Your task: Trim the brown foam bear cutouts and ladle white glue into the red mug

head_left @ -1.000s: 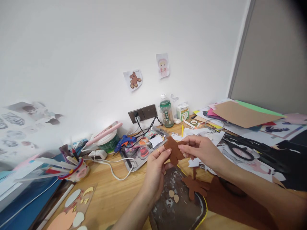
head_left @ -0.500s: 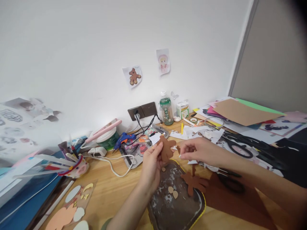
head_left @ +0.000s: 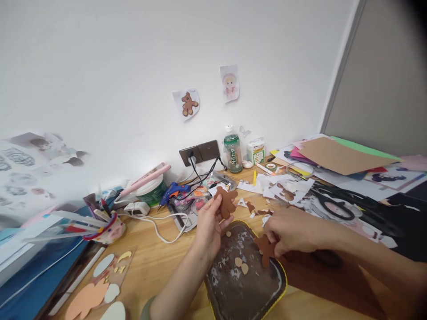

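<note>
My left hand (head_left: 211,220) pinches a brown bear-shaped paper cutout (head_left: 227,202) above the far end of a dark tray (head_left: 247,291) with a yellow rim. At the tray's right edge, my right hand (head_left: 290,229) has its fingers closed on a second brown cutout (head_left: 265,251), partly hidden by the fingers. Small tan paper ovals (head_left: 244,268) lie on the tray. A large brown sheet (head_left: 327,284) is under my right forearm.
Paper scraps (head_left: 287,189) and black-handled scissors (head_left: 333,206) lie to the right. A blue glue gun (head_left: 175,191), a green bottle (head_left: 232,151) and a pen holder (head_left: 111,229) stand farther back and left. Peach and white cutouts (head_left: 88,298) lie front left.
My right hand has come down from beside the left hand's cutout to the second brown cutout on the tray edge and taken hold of it. My left hand keeps its cutout, nearly still.
</note>
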`<state>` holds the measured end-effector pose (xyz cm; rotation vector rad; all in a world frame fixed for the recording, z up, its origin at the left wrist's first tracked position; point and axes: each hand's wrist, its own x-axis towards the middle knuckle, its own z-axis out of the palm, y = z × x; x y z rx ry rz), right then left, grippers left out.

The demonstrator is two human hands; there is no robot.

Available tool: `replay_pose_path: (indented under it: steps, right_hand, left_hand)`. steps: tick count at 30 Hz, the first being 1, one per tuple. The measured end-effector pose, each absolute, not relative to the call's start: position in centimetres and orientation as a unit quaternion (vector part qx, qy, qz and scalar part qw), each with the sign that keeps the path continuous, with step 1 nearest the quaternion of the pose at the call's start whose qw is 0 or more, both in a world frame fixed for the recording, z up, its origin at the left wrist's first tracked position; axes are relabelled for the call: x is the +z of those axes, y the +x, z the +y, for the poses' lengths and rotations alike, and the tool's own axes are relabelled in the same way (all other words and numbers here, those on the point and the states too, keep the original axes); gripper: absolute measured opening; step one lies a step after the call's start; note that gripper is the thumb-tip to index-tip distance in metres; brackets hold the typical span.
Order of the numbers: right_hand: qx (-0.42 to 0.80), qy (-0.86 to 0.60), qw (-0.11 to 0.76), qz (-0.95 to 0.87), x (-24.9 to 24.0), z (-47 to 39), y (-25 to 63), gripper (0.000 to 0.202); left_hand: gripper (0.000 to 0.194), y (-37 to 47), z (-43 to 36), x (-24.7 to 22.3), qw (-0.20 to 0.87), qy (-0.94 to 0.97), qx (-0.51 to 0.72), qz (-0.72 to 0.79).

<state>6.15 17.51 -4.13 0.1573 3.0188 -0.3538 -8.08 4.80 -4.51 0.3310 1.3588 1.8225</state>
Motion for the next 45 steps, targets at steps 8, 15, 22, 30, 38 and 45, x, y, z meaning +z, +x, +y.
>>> replay_pose_path:
  steps: [8,15,22,30,38,45]
  right_hand:
    - [-0.412,0.154,0.038,0.897,-0.7,20.2,5.9,0.018]
    - [-0.460,0.185,-0.082,0.865,-0.1,20.3,5.7,0.017]
    - [-0.485,0.224,-0.147,0.832,-0.5,20.0,5.5,0.016]
    - [-0.453,0.229,-0.203,0.838,-1.2,19.4,5.3,0.017]
    - [-0.272,0.168,-0.291,0.902,-2.5,16.5,4.8,0.013]
    - [-0.311,0.103,-0.276,0.904,-2.8,15.9,4.7,0.008]
  left_hand:
    - [0.032,-8.1,5.1,-4.9,0.420,0.108,0.716,0.547]
    - [0.027,-7.6,5.0,-4.6,0.466,0.114,0.696,0.534]
    - [0.032,-7.3,4.8,-4.4,0.504,0.112,0.691,0.506]
    - [0.034,-7.3,5.0,-4.7,0.502,0.119,0.690,0.507]
    - [0.023,-6.7,5.0,-4.7,0.513,0.153,0.708,0.460]
    - [0.021,-6.8,4.9,-4.7,0.499,0.151,0.732,0.439]
